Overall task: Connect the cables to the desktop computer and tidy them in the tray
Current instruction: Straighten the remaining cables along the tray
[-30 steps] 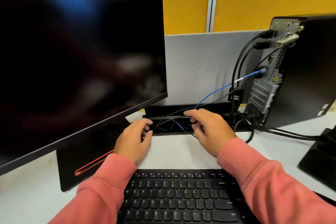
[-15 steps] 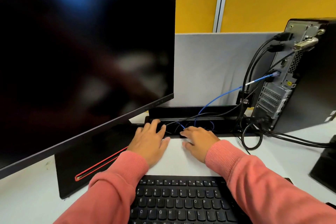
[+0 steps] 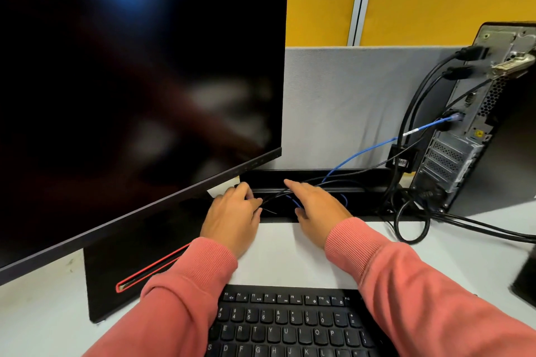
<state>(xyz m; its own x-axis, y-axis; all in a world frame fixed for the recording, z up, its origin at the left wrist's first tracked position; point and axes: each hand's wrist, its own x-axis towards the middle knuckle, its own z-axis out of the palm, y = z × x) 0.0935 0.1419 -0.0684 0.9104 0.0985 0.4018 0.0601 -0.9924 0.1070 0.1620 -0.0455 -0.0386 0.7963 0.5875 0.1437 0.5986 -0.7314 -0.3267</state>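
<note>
A black cable tray [image 3: 371, 182] runs along the back of the desk, lid up, with black cables [image 3: 275, 194] and a blue cable [image 3: 362, 151] dropping into it. These cables run up to the back of the desktop computer [image 3: 464, 153] on the right, where they are plugged in. My left hand [image 3: 232, 214] sits at the tray's left end with its fingers curled round the black cables. My right hand [image 3: 316, 206] reaches into the tray with straight fingers, the index finger lying over the cables.
A large dark monitor [image 3: 130, 81] fills the left, its base [image 3: 130, 264] beside my left arm. A black keyboard [image 3: 290, 324] lies in front. A loose cable loop [image 3: 412, 223] and more cables lie by the computer. A grey partition [image 3: 342, 101] stands behind the tray.
My left hand went from lying flat at the tray's edge to curling its fingers round the black cables. My right hand slid forward into the tray, index finger stretched out.
</note>
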